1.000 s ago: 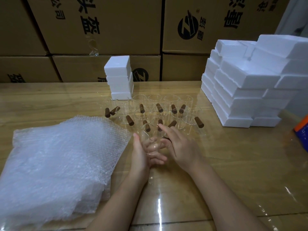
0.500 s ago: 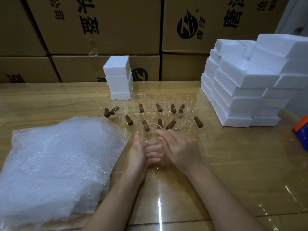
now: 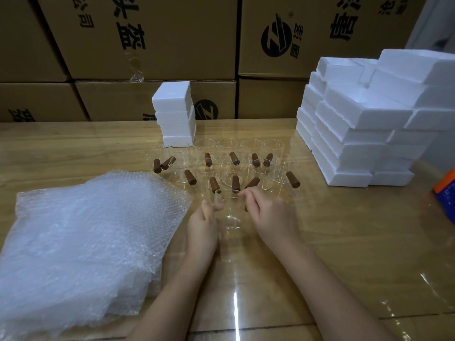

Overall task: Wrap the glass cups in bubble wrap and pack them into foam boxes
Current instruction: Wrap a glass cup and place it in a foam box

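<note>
1. At table centre, the left hand (image 3: 204,219) and right hand (image 3: 269,217) pinch one glass cup (image 3: 229,219) by opposite rim edges. A moment ago they clasped it together.
2. It sits clear of the other cups (image 3: 248,153) at 12 o'clock, so the bubble wrap (image 3: 86,242) at 9 o'clock is likely next.

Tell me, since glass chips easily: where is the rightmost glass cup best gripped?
Grip its brown handle, coming from the near right. The handle juts from the rightmost glass cup toward open table, while neighbouring cups crowd its left.
</note>
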Demonstrator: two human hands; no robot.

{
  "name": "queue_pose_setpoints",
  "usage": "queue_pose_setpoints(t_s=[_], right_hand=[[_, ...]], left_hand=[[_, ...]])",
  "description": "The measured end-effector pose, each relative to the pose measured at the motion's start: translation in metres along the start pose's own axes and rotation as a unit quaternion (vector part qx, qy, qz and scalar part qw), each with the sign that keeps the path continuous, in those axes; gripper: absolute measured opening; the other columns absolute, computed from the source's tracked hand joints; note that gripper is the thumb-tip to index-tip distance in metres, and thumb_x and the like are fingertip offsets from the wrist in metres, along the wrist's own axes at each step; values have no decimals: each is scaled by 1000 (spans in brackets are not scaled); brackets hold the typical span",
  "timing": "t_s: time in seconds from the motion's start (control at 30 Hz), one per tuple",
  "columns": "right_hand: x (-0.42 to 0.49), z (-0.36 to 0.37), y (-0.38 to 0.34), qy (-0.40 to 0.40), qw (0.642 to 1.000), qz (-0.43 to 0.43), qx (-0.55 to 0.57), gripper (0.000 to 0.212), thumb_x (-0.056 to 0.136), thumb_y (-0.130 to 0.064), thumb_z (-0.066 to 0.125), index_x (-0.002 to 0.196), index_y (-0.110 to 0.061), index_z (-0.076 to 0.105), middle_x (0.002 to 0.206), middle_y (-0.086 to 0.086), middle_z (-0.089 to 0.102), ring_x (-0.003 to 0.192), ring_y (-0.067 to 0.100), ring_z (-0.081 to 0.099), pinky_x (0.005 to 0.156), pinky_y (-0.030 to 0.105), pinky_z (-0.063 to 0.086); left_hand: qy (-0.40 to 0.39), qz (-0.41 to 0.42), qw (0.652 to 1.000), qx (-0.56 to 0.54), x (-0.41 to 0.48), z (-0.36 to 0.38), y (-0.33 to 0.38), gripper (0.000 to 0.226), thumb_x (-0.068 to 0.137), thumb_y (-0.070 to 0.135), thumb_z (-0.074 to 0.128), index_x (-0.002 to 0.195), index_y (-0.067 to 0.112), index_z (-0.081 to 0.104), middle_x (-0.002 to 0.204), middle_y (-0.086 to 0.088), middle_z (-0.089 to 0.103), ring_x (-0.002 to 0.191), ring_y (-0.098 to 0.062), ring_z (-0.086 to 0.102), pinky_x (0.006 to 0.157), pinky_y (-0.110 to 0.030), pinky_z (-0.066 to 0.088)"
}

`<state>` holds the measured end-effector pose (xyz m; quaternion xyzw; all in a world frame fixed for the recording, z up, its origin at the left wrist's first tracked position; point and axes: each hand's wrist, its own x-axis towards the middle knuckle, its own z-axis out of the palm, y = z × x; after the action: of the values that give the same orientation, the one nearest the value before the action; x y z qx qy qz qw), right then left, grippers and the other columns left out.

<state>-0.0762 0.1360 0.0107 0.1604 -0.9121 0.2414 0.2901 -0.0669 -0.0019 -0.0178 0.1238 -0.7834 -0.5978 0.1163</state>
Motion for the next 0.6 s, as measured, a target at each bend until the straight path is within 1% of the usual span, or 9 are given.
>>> queue_pose_setpoints(t_s=[0.1,0.17,0.23,0.3,0.37,0.4,0.47,0.53,0.6], right_hand=[[1,4,11,-47,996,65,41,35,100,-31,37,99,-17,69,65,3,66,58,24,59,53,36,45],[2,1,17,-50,994,85,56,34,99,-32,37,98,-18,68,62,4,64,60,24,61,55,38,47],[3,-1,21,-53,990,105,82,36,99,-35,35,95,-21,67,59,1,62,68,22,67,59,40,49],[3,0,21,-45,985,128,107,35,99,-36,36,91,-24,67,56,-5,61,63,13,65,56,36,48],[5,0,21,-47,975,158,148,36,100,-39,37,88,-26,68,49,-14,55,51,2,55,50,30,40],[6,-1,22,-67,962,179,195,37,99,-44,37,88,-26,68,49,-16,53,48,2,51,51,27,40],[9,-6,24,-138,911,201,334,38,93,-55,39,94,-30,67,57,-16,57,44,1,45,54,22,42],[9,-11,27,-206,877,161,402,40,87,-62,41,103,-33,64,56,-21,56,42,0,40,50,13,37],[8,-11,28,-243,872,124,406,31,83,-61,48,98,-37,63,50,-19,49,44,0,39,46,10,34]], left_hand=[[12,53,995,89,-3,-2,-2,55,97,44,21,79,23,69,46,7,51,54,-13,56,56,-29,41],[28,87,980,177,-7,-2,-1,63,90,58,16,68,25,64,51,4,56,54,-6,55,53,-26,41],[12,131,972,196,-9,-1,-1,70,85,68,14,68,20,62,59,1,60,57,-7,55,55,-28,43],[-54,133,985,94,-10,2,0,63,87,68,24,77,20,63,72,2,64,68,-4,58,65,-27,48],[-100,121,987,32,-10,3,3,52,87,66,33,88,24,63,82,5,66,77,-6,62,75,-35,53],[-99,135,985,38,-9,2,4,50,85,67,34,91,26,62,84,6,66,80,-6,62,75,-35,52],[-77,182,978,63,-11,0,5,47,86,68,35,105,32,58,95,16,64,89,6,59,75,-17,46],[-48,204,974,86,-13,-3,12,56,91,64,36,128,25,52,115,17,58,99,17,51,79,-4,38],[8,254,953,163,-14,-9,19,51,95,46,41,131,13,53,124,2,59,108,3,52,88,-9,36]])
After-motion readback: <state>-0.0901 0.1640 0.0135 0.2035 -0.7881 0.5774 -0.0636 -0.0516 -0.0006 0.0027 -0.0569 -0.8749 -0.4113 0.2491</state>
